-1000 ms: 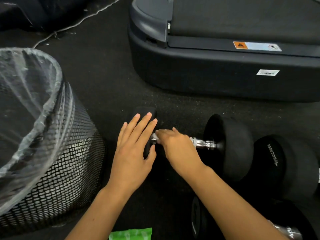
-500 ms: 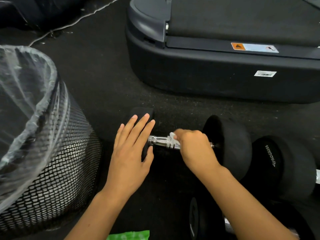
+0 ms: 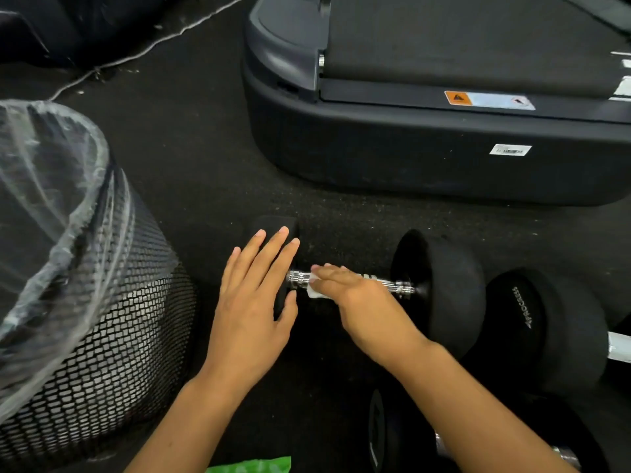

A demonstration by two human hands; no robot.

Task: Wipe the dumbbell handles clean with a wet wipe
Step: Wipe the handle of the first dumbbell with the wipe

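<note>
A black dumbbell (image 3: pixel 444 285) with a chrome handle (image 3: pixel 392 285) lies across the dark floor in the middle. My left hand (image 3: pixel 252 308) rests flat, fingers spread, on its left weight head. My right hand (image 3: pixel 362 302) presses a white wet wipe (image 3: pixel 316 291) around the left part of the handle, fingers stretched along the bar. Most of the wipe is hidden under the hand.
A black mesh waste bin (image 3: pixel 85 336) lined with clear plastic stands at the left. A treadmill base (image 3: pixel 426 148) fills the back right. Two more dumbbells lie at the right (image 3: pixel 553 322) and lower right (image 3: pixel 392 435). A green wipe pack (image 3: pixel 252 465) peeks in at the bottom edge.
My right hand slid with the wipe from the handle's left end to its right end, and is now back toward the left. The left hand stayed on the weight head.
</note>
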